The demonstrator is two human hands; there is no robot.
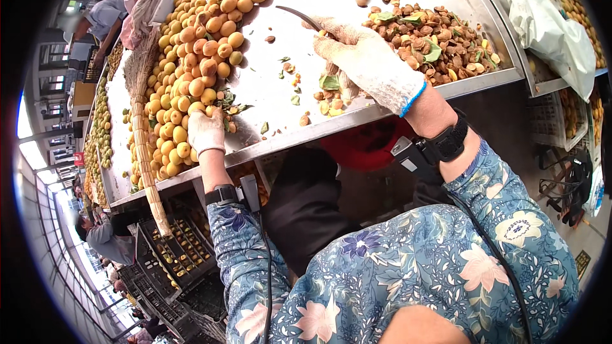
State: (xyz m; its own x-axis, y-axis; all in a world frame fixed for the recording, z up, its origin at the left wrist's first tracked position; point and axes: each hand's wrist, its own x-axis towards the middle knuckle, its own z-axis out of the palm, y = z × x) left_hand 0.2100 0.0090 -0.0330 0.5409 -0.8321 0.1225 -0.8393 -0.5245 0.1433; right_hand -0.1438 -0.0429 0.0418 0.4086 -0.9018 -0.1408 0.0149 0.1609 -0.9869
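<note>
My left hand [208, 131], in a pale knit glove, is at the near edge of a long heap of yellow-orange apricots [185, 88]. Its fingers curl against the fruit, apparently round one apricot, though the fingertips are partly hidden. My right hand [357, 54], in a white knit glove with a blue cuff, grips a thin, curved dark blade [297, 14] that points up and left. Its handle is hidden in the palm. Beneath this hand lies a small clump of brown pits, bits of flesh and a green leaf [329, 82]. A larger pile of apricot pits [433, 41] sits beside it.
The metal table [268, 148] has a raised rim. A straw broom [141, 134] lies along its left side. White plastic sheeting [549, 22] drapes the right side. Black crates [182, 251] stand below left, a red tub [366, 144] underneath. Other people work at far left.
</note>
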